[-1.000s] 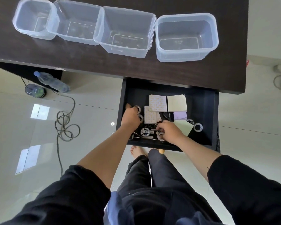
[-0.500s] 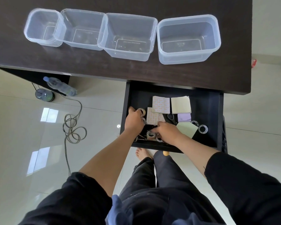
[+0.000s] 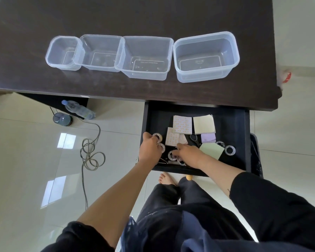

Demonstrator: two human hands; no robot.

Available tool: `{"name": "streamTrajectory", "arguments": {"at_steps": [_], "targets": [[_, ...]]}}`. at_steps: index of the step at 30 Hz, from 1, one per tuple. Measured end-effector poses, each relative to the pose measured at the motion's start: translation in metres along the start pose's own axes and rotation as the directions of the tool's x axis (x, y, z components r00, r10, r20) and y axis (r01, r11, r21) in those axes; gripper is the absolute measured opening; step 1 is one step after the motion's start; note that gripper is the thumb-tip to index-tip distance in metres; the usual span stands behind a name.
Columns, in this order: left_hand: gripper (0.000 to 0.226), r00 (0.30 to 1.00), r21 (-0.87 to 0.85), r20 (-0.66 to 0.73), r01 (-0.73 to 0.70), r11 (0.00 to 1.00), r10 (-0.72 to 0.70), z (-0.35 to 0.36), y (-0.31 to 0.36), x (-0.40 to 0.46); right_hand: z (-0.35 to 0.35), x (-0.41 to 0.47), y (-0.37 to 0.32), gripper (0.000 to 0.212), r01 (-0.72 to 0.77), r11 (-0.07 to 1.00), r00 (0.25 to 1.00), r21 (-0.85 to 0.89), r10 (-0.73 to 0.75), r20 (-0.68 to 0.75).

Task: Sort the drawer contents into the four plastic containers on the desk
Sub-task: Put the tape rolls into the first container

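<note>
I count four containers [image 3: 144,57] above the drawer [image 3: 231,124]; my left hand [image 3: 149,150] grips two tape rolls [image 3: 157,137], while the right hand [image 3: 187,153] has its fingers hidden, so its grip is unclear.

Four clear containers [image 3: 145,57] stood on the counter [image 3: 207,95]; the drawer [image 3: 240,139] held five notepads [image 3: 204,124], about six tape rolls [image 3: 230,150], and one pair of scissors [image 3: 194,139].

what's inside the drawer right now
Both hands, left and right, are in the drawer, among sticky-note pads, tape rolls and scissors. Whatever lies under the hands is hidden.
</note>
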State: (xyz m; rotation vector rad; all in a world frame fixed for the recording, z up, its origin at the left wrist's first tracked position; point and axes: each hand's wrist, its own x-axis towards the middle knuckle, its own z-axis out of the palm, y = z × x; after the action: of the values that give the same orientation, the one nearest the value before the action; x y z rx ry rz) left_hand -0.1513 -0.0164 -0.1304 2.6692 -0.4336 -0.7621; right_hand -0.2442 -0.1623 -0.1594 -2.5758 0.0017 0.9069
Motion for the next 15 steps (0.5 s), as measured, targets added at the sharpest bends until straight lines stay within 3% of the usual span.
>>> {"name": "streamTrajectory", "arguments": {"at_steps": [6, 15], "targets": [[0.025, 0.998, -0.125, -0.048, -0.044, 0.991, 0.038, -0.010, -0.007, -0.012, -0.017, -0.021, 0.003, 0.036, 0.073, 0.997, 0.987, 0.014, -0.071, -0.142], [0.021, 0.977, -0.233, -0.138, -0.194, 0.953, 0.165, -0.062, -0.029, -0.006, -0.069, -0.012, -0.033, 0.033, -0.045, 0.998, 0.939, 0.052, 0.060, -0.338]]}}
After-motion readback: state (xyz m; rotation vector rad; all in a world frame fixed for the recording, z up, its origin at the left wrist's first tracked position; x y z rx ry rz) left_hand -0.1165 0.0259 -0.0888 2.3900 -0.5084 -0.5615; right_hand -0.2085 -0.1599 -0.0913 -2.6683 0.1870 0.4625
